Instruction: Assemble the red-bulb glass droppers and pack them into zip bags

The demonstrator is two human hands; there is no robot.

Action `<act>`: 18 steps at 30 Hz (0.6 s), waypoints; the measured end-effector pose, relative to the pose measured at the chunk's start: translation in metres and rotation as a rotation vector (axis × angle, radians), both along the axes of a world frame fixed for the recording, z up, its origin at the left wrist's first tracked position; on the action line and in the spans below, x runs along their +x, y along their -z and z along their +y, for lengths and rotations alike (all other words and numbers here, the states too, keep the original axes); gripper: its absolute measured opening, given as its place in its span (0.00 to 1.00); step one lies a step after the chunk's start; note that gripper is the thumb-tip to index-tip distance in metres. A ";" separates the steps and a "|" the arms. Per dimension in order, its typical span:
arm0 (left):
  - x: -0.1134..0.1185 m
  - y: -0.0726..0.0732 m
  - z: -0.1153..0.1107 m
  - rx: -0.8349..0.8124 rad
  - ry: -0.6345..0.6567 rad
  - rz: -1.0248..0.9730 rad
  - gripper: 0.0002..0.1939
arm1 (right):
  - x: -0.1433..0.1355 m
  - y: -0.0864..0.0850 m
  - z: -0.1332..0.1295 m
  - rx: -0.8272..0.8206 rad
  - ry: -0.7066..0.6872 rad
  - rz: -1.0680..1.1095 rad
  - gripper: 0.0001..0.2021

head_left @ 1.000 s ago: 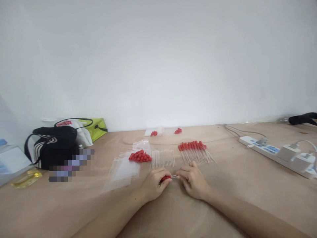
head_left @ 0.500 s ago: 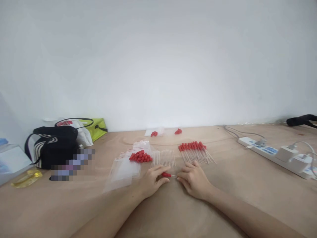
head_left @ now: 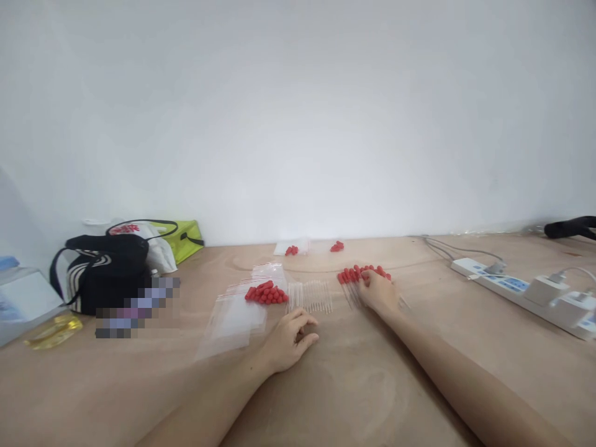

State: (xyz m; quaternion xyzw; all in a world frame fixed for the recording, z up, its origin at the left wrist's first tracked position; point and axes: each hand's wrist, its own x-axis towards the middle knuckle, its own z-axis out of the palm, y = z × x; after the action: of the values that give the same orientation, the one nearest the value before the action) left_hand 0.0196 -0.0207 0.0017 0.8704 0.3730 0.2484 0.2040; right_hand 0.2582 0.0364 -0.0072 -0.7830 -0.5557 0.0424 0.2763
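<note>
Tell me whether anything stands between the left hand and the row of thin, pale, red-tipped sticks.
The right hand partly does, covering the middle of the row of red-tipped sticks. From the left hand toward the row's left end, nothing raised is visible; only plain pale sticks lie flat near that path.

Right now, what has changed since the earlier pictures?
The right hand has moved forward and rightward to the row of thin, red-tipped pale sticks. The left hand has let go of its red-tipped stick. The pile of red caps and clear plastic bags stayed.
</note>
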 end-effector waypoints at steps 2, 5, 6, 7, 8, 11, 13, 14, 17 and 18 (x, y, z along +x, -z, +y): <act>0.000 0.001 0.000 -0.011 0.007 -0.011 0.06 | -0.002 0.002 -0.001 -0.011 0.005 -0.050 0.13; 0.000 0.001 0.001 -0.014 0.016 -0.023 0.05 | -0.003 0.002 -0.004 0.002 0.000 -0.106 0.13; 0.001 0.001 0.001 -0.015 0.020 -0.023 0.05 | -0.004 0.001 -0.005 0.022 -0.007 -0.120 0.13; 0.001 0.001 0.001 -0.014 0.023 -0.025 0.05 | -0.006 0.000 -0.007 0.049 -0.020 -0.133 0.13; 0.001 0.001 0.001 -0.013 0.026 -0.027 0.05 | -0.009 -0.001 -0.008 0.076 -0.037 -0.144 0.13; 0.001 -0.001 0.001 -0.003 0.023 -0.033 0.05 | -0.025 -0.007 -0.012 0.100 -0.130 -0.163 0.13; 0.001 -0.001 0.001 -0.008 0.018 -0.032 0.05 | -0.038 -0.010 -0.013 0.053 -0.182 -0.167 0.13; 0.001 -0.001 0.000 -0.012 0.017 -0.031 0.05 | -0.045 -0.011 -0.012 0.018 -0.195 -0.171 0.13; 0.001 -0.001 -0.002 -0.013 0.032 -0.026 0.06 | -0.059 -0.014 -0.009 -0.093 -0.188 -0.179 0.15; 0.001 -0.001 -0.003 -0.001 0.033 -0.020 0.06 | -0.061 -0.014 -0.007 -0.120 -0.183 -0.177 0.16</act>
State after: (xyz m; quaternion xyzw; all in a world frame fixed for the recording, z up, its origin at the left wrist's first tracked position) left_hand 0.0203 -0.0238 0.0022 0.8738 0.3564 0.2537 0.2121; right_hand 0.1968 0.0293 0.0065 -0.7450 -0.6432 0.0314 0.1741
